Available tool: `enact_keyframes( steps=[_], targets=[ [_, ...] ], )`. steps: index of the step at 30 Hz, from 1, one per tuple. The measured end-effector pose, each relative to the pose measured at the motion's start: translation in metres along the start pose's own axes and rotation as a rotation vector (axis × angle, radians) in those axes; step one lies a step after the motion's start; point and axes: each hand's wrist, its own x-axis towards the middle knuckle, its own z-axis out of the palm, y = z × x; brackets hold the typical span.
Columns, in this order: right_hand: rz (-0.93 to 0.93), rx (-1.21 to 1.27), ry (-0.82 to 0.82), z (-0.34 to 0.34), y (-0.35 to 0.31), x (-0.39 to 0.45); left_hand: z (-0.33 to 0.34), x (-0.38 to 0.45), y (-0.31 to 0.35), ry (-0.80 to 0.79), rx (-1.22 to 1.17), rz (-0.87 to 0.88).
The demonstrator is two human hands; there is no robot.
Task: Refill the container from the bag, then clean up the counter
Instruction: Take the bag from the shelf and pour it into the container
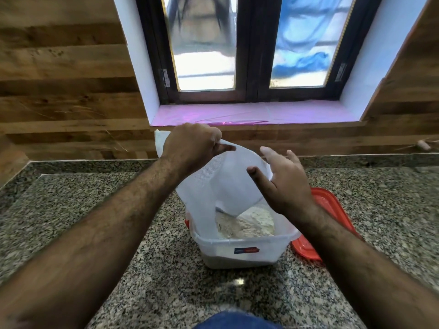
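A clear plastic container (242,252) stands on the granite counter, holding pale flaky grain (247,225). A white plastic bag (213,186) hangs upside down over it, its mouth reaching down inside the rim. My left hand (192,146) pinches the bag's upper end, fingers closed on the plastic. My right hand (285,181) is spread flat against the bag's right side, fingers apart, gripping nothing. The container's red lid (330,210) lies on the counter just right of the container, partly hidden under my right forearm.
The speckled granite counter (118,233) stretches left and right of the container. A wood-panelled wall rises behind it, with a window and a pink-lined sill (256,113) directly ahead. Blue cloth shows at the bottom edge.
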Motion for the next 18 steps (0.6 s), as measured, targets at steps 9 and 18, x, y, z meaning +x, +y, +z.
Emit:
enact_keyframes(
  steps=[9, 18],
  targets=[
    [0.187, 0.311, 0.294, 0.014, 0.005, -0.007, -0.005, -0.007, -0.015, 0.117, -0.079, -0.111],
    [0.689, 0.966, 0.332, 0.033, 0.012, 0.006, -0.003, -0.021, -0.018, 0.28, -0.257, -0.268]
  ],
)
